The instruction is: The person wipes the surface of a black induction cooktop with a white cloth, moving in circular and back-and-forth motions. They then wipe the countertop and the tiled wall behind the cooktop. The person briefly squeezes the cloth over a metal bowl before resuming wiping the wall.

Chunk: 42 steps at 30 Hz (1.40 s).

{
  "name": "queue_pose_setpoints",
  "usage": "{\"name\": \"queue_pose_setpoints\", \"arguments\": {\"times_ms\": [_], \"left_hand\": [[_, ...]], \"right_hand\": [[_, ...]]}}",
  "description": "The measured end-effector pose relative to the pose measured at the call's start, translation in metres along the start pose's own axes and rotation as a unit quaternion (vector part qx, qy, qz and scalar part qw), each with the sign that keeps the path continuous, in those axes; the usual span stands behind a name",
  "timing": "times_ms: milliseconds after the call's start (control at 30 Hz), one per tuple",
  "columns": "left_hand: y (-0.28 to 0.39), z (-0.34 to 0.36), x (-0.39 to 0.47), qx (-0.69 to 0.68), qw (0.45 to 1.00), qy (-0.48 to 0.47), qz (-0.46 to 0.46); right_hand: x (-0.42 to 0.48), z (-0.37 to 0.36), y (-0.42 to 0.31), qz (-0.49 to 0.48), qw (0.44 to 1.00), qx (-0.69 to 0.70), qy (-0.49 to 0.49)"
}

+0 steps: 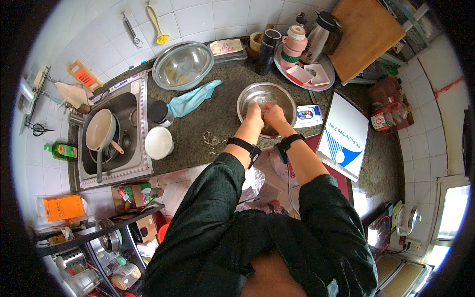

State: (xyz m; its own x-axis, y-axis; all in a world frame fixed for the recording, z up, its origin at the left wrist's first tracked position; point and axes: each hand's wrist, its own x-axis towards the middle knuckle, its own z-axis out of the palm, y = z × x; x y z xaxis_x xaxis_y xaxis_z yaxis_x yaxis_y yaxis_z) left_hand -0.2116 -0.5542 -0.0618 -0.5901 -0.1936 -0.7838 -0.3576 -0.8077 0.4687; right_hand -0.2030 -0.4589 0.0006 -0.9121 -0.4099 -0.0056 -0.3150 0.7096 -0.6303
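Both hands reach down inside a stainless steel bowl on the dark stone countertop. My left hand is at the bowl's middle, its fingers pointing down. Close beside it, my right hand has bent fingers; the fingertips of both are hidden or blurred, and what they touch cannot be made out. Something wet or shiny shows at the bowl's bottom. Thin pale scraps lie on the counter left of the bowl. A packet of wipes lies just right of it.
Left stand a white tub, a black-lidded jar, a blue cloth, a glass bowl and a sink holding pans. Behind are a black tumbler and a tray with a pink bottle. A boxed film lies right.
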Motion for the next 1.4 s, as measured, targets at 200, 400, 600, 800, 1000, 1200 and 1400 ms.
{"name": "queue_pose_setpoints", "arguments": {"times_ms": [200, 400, 600, 800, 1000, 1200, 1400], "left_hand": [[0.016, 0.025, -0.081, 0.013, 0.987, -0.120, -0.105], [0.019, 0.024, -0.090, -0.052, 0.969, -0.204, -0.132], [0.017, 0.043, -0.087, -0.041, 0.991, -0.115, -0.052], [0.008, 0.040, -0.075, -0.093, 0.974, -0.193, 0.078], [0.003, 0.051, -0.084, 0.116, 0.969, -0.047, 0.213], [-0.005, 0.034, -0.056, 0.543, 0.647, 0.034, 0.535], [0.010, 0.036, -0.106, 0.623, 0.586, -0.003, 0.519]], "right_hand": [[-0.027, -0.060, -0.016, 0.011, 0.935, 0.354, -0.016], [-0.026, -0.054, -0.008, -0.128, 0.992, 0.011, 0.015], [-0.017, -0.041, 0.010, -0.010, 0.922, 0.383, -0.053], [-0.010, -0.046, -0.019, 0.112, 0.892, 0.437, 0.000], [-0.002, -0.040, -0.021, 0.178, 0.810, 0.552, 0.085], [0.013, -0.045, -0.020, 0.280, 0.716, 0.637, 0.049], [0.017, -0.070, -0.018, 0.351, 0.687, 0.636, 0.011]]}}
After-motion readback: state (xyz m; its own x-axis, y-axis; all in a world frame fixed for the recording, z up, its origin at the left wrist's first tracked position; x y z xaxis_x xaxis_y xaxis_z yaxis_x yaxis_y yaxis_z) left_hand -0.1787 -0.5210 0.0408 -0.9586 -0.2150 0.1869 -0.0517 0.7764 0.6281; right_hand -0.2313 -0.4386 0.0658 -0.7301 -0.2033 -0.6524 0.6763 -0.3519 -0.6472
